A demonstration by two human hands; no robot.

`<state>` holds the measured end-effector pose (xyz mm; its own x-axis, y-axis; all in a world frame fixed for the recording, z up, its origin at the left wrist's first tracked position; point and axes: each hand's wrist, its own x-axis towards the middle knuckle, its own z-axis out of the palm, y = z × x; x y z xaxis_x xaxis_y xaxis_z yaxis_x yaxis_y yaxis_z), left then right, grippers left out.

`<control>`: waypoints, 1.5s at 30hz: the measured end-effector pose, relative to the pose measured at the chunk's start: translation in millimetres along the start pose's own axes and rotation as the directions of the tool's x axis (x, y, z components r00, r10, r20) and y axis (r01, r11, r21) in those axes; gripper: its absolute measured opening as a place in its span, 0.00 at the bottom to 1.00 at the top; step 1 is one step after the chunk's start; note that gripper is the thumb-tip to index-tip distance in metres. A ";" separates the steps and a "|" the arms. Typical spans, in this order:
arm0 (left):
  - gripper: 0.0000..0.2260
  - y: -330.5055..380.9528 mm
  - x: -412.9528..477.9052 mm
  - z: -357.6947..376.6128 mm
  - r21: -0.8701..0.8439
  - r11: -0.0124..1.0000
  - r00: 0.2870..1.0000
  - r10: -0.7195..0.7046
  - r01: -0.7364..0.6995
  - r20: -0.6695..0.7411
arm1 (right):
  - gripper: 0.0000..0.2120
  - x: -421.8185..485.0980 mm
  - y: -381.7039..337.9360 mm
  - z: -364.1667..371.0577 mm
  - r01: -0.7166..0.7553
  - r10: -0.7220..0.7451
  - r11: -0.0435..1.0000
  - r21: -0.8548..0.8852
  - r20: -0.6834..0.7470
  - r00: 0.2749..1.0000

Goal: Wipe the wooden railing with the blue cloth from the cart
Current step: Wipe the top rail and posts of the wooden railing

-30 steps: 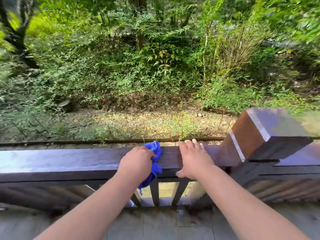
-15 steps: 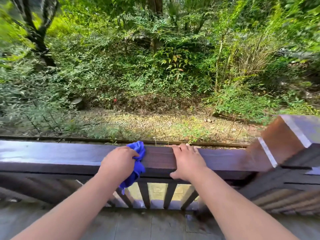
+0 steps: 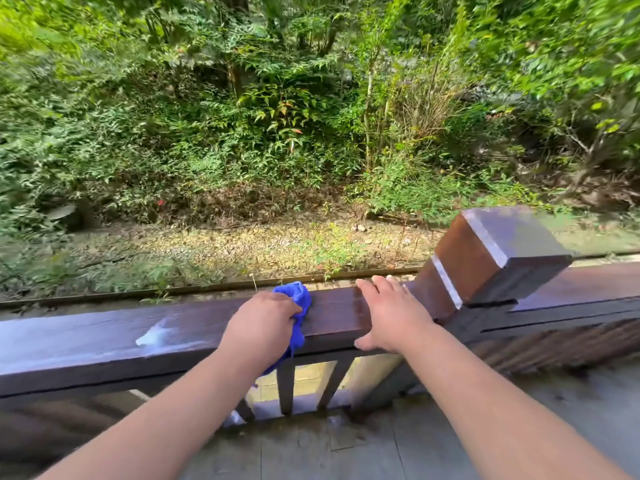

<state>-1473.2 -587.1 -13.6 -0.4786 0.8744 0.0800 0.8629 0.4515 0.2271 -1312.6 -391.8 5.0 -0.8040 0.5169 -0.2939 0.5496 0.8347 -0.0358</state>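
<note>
- Wiping is going on: the left hand [image 3: 261, 329] is closed around the blue cloth [image 3: 297, 303] and presses it on top of the wooden railing [image 3: 104, 344].
- Part of the cloth pokes out past the knuckles on the far side, and part hangs down the near side of the rail.
- The right hand [image 3: 391, 317] lies flat and open on the railing, holding nothing. It sits just beside the cloth, between it and the big post [image 3: 498, 258].
- The railing runs long from left to right, so the wipe should slide along that line.
- To the left there is a lot of rail, with a pale shiny patch [image 3: 156, 336] on it. That part looks like it needs wiping next.
- The left hand is nearer to that side, so I think it should do the job while the right hand just steadies.
- I cannot see the cart.
</note>
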 end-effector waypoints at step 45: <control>0.17 -216.2 -142.8 -69.5 0.032 0.944 0.941 -0.330 0.328 0.080 | 0.46 14.1 -289.1 2.8 0.230 -0.239 0.955 -0.188 -0.023 0.971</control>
<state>-1602.8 -821.9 -6.6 -0.7218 0.6877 -0.0778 0.6625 0.7191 0.2096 -1482.2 -626.4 8.5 -0.9170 0.3069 -0.2549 0.2968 0.9517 0.0781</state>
